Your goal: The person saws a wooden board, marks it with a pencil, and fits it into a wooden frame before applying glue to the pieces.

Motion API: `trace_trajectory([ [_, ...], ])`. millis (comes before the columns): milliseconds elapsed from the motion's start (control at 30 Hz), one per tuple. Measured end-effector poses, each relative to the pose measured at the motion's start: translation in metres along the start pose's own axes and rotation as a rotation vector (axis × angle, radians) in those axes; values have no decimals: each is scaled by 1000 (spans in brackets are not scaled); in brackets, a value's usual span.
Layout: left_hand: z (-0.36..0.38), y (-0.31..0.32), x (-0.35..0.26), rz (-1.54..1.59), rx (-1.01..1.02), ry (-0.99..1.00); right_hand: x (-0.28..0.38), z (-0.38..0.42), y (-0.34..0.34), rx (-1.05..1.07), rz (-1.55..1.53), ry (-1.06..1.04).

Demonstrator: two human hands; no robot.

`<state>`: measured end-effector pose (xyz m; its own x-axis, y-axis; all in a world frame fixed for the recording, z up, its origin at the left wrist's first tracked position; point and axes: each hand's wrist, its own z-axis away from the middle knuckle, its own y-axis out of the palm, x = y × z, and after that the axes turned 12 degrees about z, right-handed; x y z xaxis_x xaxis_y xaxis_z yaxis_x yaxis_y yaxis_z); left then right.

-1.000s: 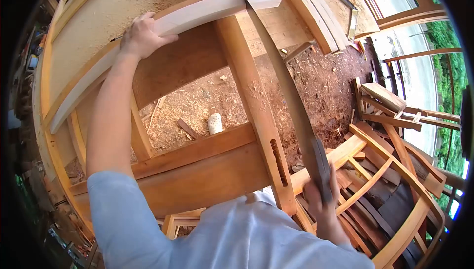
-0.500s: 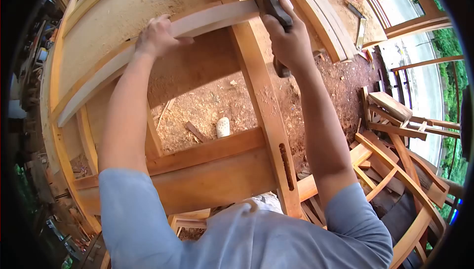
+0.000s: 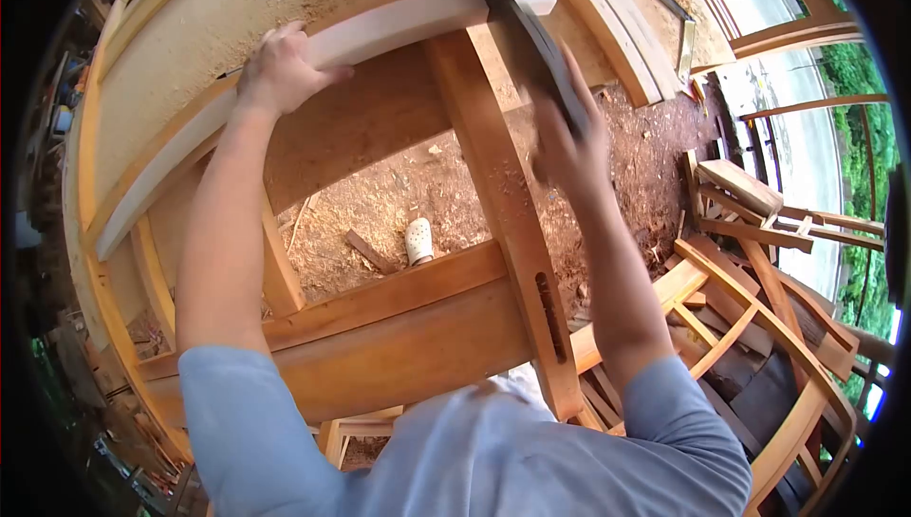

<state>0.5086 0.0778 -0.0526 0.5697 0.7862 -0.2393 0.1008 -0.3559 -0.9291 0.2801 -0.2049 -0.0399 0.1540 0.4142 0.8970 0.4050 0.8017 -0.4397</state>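
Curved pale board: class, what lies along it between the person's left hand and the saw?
In the head view, only bare curved pale board runs from the left hand to the saw, held by the blurred right hand.

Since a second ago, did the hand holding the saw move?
Yes. The right hand with the saw went from low near the slotted beam up toward the pale curved plank.

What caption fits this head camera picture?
Left hand steadies a curved plank while the right hand saws it.

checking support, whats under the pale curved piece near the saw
The curved piece rests on an upright post; the left hand presses it down. The saw and right hand cover the contact.
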Motion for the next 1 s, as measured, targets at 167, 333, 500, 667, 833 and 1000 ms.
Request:
trace_trajectory([
  [167,-2,-5,-6,10,113,-84,28,-10,-7,-16,181,-155],
  [333,-6,1,3,31,86,-67,-18,251,-101,54,28,174],
  [500,-4,-15,-13,28,147,-90,-25,167,-64,15,211,-29],
  [667,-6,-11,-5,24,121,-108,35,-58,13,15,126,-83],
  [833,-7,-17,-11,78,166,-122,-15,122,-52,-49,195,-247],
  [1000,-5,-6,-4,45,152,-71,-1,239,-103,37,104,92],
])
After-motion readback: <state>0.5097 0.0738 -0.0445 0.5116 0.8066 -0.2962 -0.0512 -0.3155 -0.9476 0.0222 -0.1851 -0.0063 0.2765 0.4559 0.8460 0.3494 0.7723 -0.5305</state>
